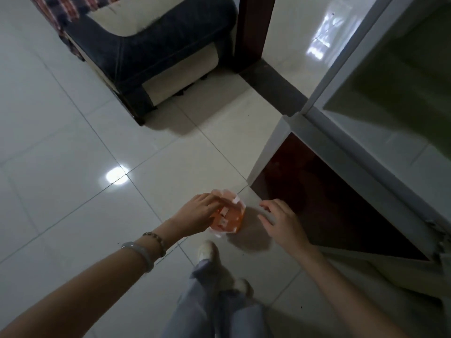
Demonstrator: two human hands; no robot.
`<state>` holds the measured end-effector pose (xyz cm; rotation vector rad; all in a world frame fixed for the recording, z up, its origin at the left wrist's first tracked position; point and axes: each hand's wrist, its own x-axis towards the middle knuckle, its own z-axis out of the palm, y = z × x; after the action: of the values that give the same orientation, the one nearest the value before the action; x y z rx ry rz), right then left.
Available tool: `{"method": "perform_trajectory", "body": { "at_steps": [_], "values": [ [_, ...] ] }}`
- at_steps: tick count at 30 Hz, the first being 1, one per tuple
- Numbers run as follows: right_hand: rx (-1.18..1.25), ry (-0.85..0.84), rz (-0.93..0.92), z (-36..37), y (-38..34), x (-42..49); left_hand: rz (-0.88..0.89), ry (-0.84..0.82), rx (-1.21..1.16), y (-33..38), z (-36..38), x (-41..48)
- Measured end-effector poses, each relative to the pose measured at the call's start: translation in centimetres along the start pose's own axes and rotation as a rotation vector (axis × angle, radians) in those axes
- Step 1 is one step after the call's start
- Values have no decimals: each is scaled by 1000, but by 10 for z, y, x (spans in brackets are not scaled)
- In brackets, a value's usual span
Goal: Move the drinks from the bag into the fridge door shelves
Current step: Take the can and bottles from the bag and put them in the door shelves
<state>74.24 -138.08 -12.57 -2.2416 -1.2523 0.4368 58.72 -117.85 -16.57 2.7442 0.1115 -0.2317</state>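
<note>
Pinching the rim of the bag [233,217], the left hand [199,212] has its grip curled over the left edge. The right hand [278,220] hovers just beside the bag, its grip released, fingers spread. The fridge [329,203] stands to the right. The small bag, orange with white patches, sits mouth-up on the floor [73,154]; its contents are unclear.

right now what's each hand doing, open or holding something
Left hand: at the rim of the orange bag; grip cannot be told.
Right hand: open, holding nothing.
</note>
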Motion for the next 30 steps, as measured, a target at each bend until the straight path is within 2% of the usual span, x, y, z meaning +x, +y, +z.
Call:
{"method": "perform_trajectory", "body": {
  "at_steps": [5, 14, 22, 27, 30],
  "values": [
    [6, -13, 16, 48, 42, 31, -188, 35, -135, -26, 57, 25],
    [31, -103, 47, 202, 160, 61, -247, 14, -117, -102, 217, 80],
    [95, -84, 32, 346, 261, 87, 27, 66, 46, -171, 354, 132],
    [131, -43, 2, 402, 293, 106, 34, 68, 15, -201, 428, 152],
    [136, -46, -73, 428, 299, 121, -51, -95, 73, -204, 468, 162]
  ]
}}
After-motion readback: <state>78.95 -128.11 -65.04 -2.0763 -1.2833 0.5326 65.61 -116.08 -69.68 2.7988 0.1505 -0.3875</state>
